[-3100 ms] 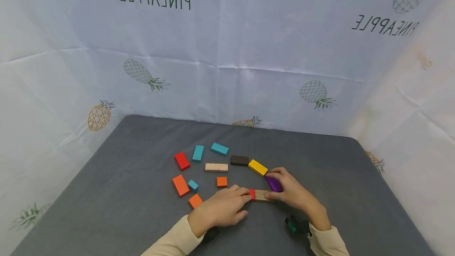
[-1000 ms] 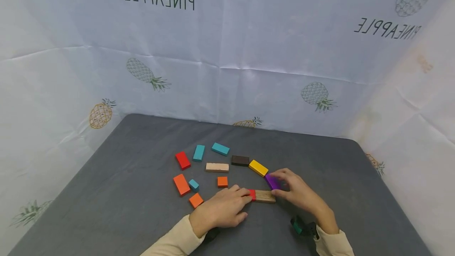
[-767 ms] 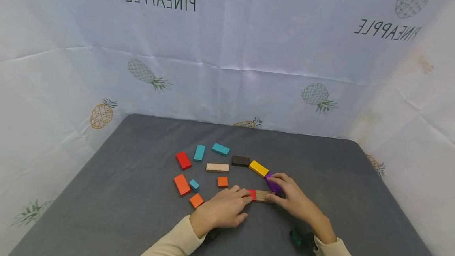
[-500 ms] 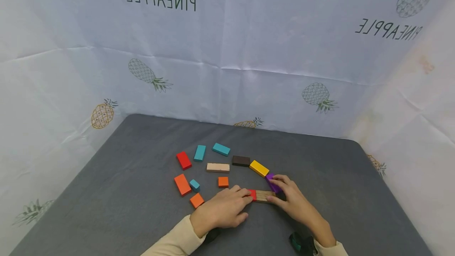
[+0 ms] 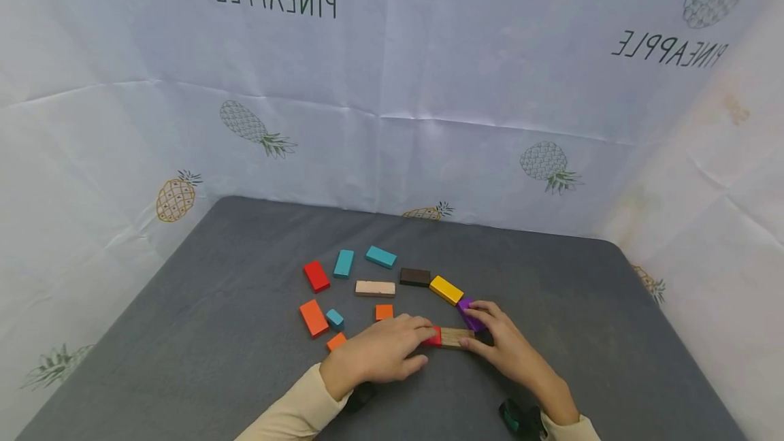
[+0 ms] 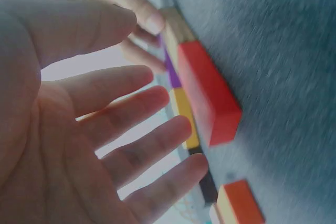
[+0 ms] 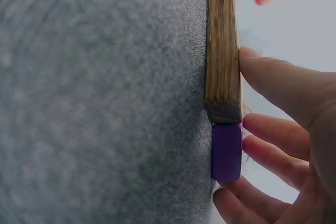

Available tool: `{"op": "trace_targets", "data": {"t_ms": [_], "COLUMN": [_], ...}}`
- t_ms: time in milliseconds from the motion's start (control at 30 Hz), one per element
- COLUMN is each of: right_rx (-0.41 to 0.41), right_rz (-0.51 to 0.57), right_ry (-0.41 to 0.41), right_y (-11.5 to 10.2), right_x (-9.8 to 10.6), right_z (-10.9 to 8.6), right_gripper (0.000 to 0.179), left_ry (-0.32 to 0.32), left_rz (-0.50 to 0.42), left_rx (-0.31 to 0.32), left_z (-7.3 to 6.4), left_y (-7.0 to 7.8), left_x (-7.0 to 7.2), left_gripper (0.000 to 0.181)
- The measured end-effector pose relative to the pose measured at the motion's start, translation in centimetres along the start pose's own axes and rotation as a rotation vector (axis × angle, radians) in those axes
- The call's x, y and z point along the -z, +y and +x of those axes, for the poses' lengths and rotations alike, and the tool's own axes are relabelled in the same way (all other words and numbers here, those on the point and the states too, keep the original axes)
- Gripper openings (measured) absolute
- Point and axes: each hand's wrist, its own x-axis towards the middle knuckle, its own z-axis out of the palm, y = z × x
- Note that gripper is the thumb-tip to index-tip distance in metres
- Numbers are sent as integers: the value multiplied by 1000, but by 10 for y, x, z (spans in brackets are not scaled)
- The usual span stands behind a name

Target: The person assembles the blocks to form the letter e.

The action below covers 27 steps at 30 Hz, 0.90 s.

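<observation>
My left hand [image 5: 380,352] hovers beside a red block [image 6: 207,93], its fingers loosely extended; the left wrist view shows a gap between palm and block. End to end with the red block lies a brown wooden block [image 7: 223,56]. A purple block [image 7: 227,151] meets its far end at an angle. My right hand [image 5: 513,349] is over this corner, thumb at the wooden block and fingertips at the purple one, fingers gently bent. A yellow block [image 5: 446,290] and a dark brown block [image 5: 415,277] continue the row from the purple one.
On the grey table [image 5: 245,359], a pale wooden block [image 5: 375,288], two blue blocks [image 5: 344,263], a red block [image 5: 316,276], an orange block [image 5: 314,318], a small blue block [image 5: 334,319] and small orange blocks [image 5: 384,312] lie left of the row. A pineapple-print cloth [image 5: 429,53] hangs behind.
My right fingers have eased off their earlier hold around the purple block, which shows more. Just now my left hand has risen slightly and uncovered more of the red block.
</observation>
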Motion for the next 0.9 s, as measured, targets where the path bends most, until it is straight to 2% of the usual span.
{"op": "trace_targets", "data": {"t_ms": [200, 367, 433, 633, 900], "right_rx": [-11, -18, -21, -21, -34], "right_rz": [0, 4, 6, 7, 5], "right_ry": [-1, -11, -14, -8, -10], "right_y": [0, 0, 0, 1, 1], "right_x": [1, 0, 0, -1, 0], "right_z": [1, 0, -1, -2, 0], "right_gripper": [52, 52, 52, 53, 53], "left_ry": [112, 215, 224, 171, 217], "left_rz": [-21, 32, 52, 107, 142], "left_rx": [76, 129, 152, 247, 285], "left_z": [-1, -3, -3, -3, -3], "left_y": [-19, -35, -39, -46, -50], "left_x": [8, 5, 3, -4, -2], "left_gripper": [44, 44, 44, 39, 33]}}
